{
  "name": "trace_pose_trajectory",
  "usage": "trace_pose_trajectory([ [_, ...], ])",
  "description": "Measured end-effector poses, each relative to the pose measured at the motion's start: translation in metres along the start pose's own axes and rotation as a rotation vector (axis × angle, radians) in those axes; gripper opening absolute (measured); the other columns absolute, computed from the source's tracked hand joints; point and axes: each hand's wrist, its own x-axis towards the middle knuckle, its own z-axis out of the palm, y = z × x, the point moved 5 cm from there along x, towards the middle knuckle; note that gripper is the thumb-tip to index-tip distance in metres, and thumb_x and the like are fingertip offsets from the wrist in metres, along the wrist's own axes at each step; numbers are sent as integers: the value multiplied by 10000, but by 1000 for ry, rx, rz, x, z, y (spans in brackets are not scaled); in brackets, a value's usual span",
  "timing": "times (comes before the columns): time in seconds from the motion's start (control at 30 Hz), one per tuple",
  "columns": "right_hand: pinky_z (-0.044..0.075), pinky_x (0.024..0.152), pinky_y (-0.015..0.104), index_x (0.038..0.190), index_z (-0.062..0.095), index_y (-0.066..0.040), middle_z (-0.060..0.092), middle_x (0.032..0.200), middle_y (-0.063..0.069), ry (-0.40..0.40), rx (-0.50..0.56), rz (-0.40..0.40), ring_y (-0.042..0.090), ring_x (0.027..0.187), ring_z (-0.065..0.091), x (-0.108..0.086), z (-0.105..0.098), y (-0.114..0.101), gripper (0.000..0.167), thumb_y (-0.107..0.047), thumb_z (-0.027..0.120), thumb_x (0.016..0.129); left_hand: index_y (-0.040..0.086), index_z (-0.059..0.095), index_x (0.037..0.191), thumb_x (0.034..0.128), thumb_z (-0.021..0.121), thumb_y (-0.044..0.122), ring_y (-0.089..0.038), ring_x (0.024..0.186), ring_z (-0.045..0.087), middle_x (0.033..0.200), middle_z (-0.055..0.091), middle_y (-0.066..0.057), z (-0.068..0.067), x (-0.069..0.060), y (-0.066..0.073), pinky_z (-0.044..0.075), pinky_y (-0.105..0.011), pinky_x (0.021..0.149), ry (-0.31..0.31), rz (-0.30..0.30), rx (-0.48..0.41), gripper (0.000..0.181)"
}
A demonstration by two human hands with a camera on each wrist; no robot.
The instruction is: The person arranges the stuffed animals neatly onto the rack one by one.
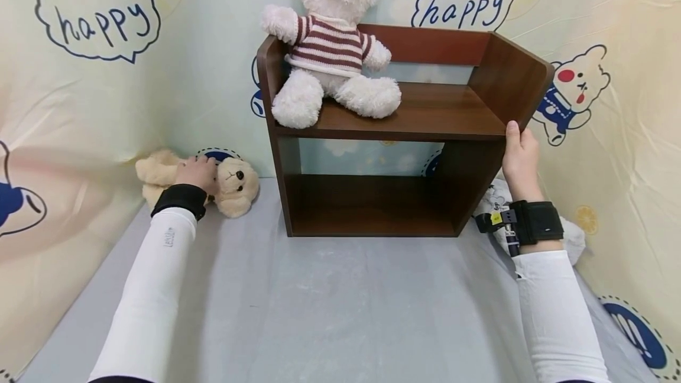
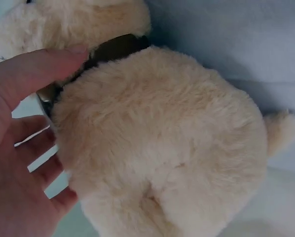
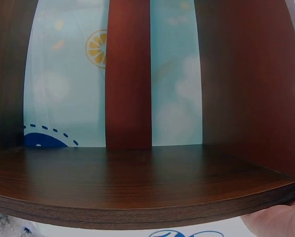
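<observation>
My left hand (image 1: 198, 174) grips a beige plush dog (image 1: 237, 185) lying on its side at the table's far left. In the left wrist view, the thumb lies by the dark band (image 2: 119, 48) at the dog's neck, and the other fingers go round the body's far side. My right hand (image 1: 521, 161) holds the right side panel of a dark brown wooden shelf (image 1: 372, 236), thumb at the front edge. A white teddy bear (image 1: 335, 46) in a striped sweater sits at the left of the shelf's upper board.
A white plush thing (image 1: 573, 241) lies right of the shelf, partly hidden behind my right wrist. The grey tabletop (image 1: 340, 306) spreads in front of the shelf. Printed curtains (image 1: 213, 75) hang behind and at both sides.
</observation>
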Motion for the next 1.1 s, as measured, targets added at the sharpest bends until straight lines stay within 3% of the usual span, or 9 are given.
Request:
trace_pose_trajectory([
  [0.13,312,919,352,1387,323,-43,382,1388,149,3,-5,5,206,1115,374,0,0,0,606,-467,209,970,-139,498,1122,735,627,74,-504,1091,306,1151,394,-341,5,1,-1,301,-621,870,33,-10,27,460],
  [0.3,302,971,371,1387,315,-33,370,1399,148,0,1,2,215,1141,367,0,0,-1,613,-468,208,969,-150,505,1094,758,607,69,-510,1095,286,1151,368,-368,10,-2,-2,297,-610,876,47,-14,32,414],
  [0.5,307,920,357,1374,335,-22,390,1376,163,9,-6,0,214,1109,374,0,0,-1,607,-460,217,971,-157,401,1206,769,582,4,-515,1185,284,1242,394,-376,11,-7,2,213,-630,963,14,-7,18,500],
  [0.63,299,963,386,1383,324,-28,374,1396,156,9,-1,-3,219,1139,367,0,0,0,602,-455,216,973,-142,345,1266,735,630,-1,-518,1212,252,1277,360,-384,12,-7,3,148,-662,972,-1,-20,-10,619],
  [0.77,274,1021,400,1400,297,-41,346,1421,139,-6,18,4,223,1193,354,0,0,0,610,-464,209,970,-130,311,1302,733,643,0,-512,1201,265,1290,353,-371,16,-5,2,155,-694,940,-11,-33,-11,672],
  [1.1,236,1060,417,1418,267,-56,310,1446,126,-27,31,4,234,1257,326,-1,0,-2,620,-476,203,967,-124,446,1202,779,616,-16,-490,1117,323,1222,417,-305,25,-1,0,268,-717,835,5,-62,59,469],
])
